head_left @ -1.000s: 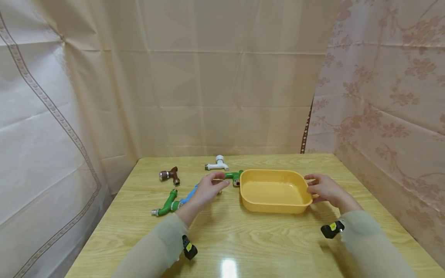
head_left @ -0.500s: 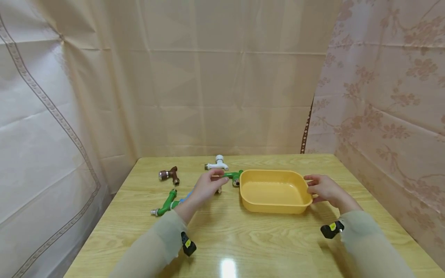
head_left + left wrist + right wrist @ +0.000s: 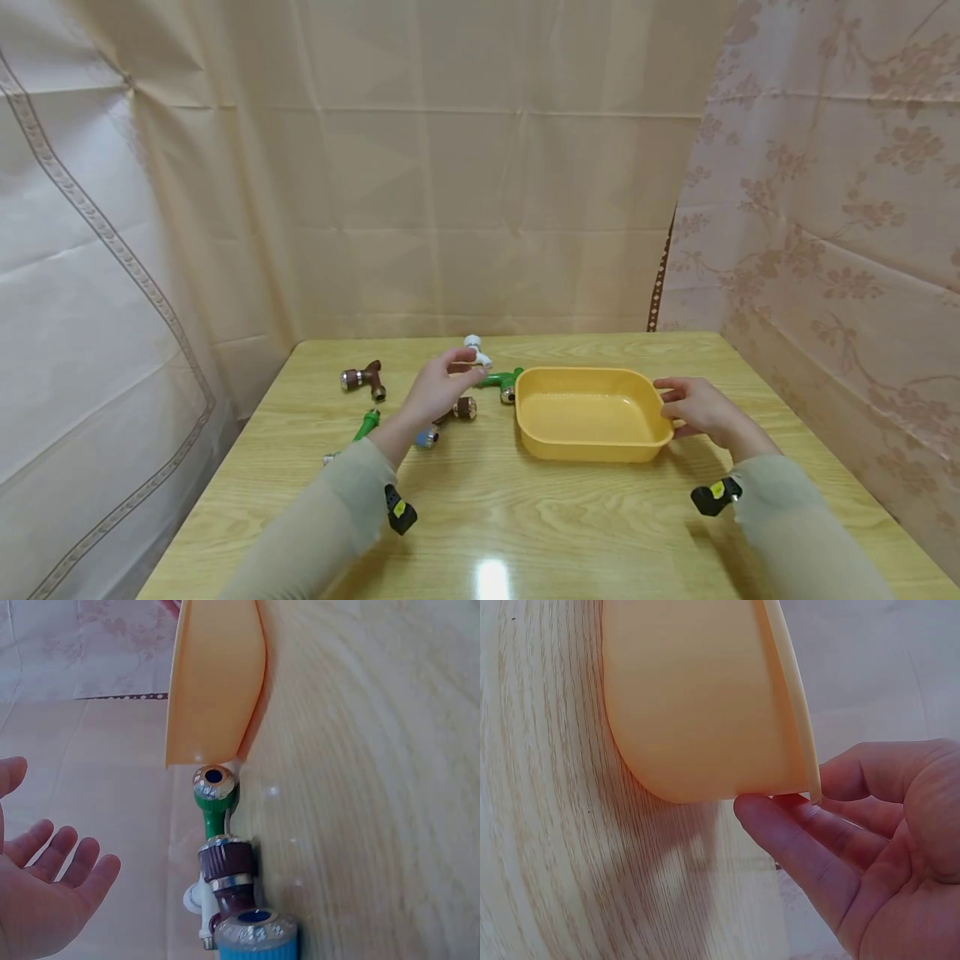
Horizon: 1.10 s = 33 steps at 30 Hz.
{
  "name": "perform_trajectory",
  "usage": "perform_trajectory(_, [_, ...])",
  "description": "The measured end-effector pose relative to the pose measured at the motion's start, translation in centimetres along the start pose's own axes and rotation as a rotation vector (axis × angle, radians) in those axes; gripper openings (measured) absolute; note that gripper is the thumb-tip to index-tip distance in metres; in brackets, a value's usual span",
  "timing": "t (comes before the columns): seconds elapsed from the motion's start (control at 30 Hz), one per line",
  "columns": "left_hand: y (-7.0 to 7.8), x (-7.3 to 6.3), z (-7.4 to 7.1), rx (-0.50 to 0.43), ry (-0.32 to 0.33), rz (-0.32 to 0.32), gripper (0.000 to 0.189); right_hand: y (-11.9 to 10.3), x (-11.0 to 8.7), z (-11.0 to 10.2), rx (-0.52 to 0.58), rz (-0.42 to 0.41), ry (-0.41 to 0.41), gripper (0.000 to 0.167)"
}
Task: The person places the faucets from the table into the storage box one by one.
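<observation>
My left hand (image 3: 437, 390) hangs over a group of plastic taps with its fingers extended and nothing in its grasp. Its fingertips overlap the white tap (image 3: 480, 358) in the head view. Below it are a brown tap (image 3: 465, 408) and a blue tap (image 3: 259, 949), partly covered by the hand and forearm in the head view. My right hand (image 3: 705, 410) holds the right end of a yellow plastic basin (image 3: 592, 451), thumb at the rim and fingers against the outer wall. A green tap (image 3: 508, 385) lies right at the basin's left side.
Another brown tap (image 3: 366, 380) lies at the table's back left. Nearer, a second green tap (image 3: 367, 425) is partly hidden by the left forearm. The wooden table (image 3: 570, 525) ends at hanging curtains (image 3: 480, 208) behind and on both sides.
My left hand has drifted left and farther back, uncovering the brown tap and overlapping the white one. The right hand stays on the basin, which has barely moved.
</observation>
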<state>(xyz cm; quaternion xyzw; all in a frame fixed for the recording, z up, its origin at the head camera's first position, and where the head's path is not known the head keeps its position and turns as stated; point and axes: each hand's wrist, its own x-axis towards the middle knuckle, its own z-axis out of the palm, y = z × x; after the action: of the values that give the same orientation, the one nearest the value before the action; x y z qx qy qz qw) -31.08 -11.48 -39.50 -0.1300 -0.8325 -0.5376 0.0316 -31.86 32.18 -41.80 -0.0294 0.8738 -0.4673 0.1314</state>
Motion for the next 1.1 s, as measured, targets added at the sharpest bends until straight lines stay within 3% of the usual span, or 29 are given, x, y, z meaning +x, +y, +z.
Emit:
perform_trajectory(0.2, [0.2,0.2,-1.1,0.029,0.016,-0.005,0.048,-0.2,-0.2,0.1,-0.001,-0.009,-0.005,0.065])
perform_trajectory(0.7, [0.3,0.6,-5.1,0.226,0.038,0.056,0.055,-0.2,-0.1,0.3,0.009,-0.012,-0.011,0.065])
perform_trajectory(1.1, [-1.7,0.8,-7.6,0.386,0.055,0.031,0.064,-0.2,-0.3,0.2,0.001,-0.008,-0.005,0.064])
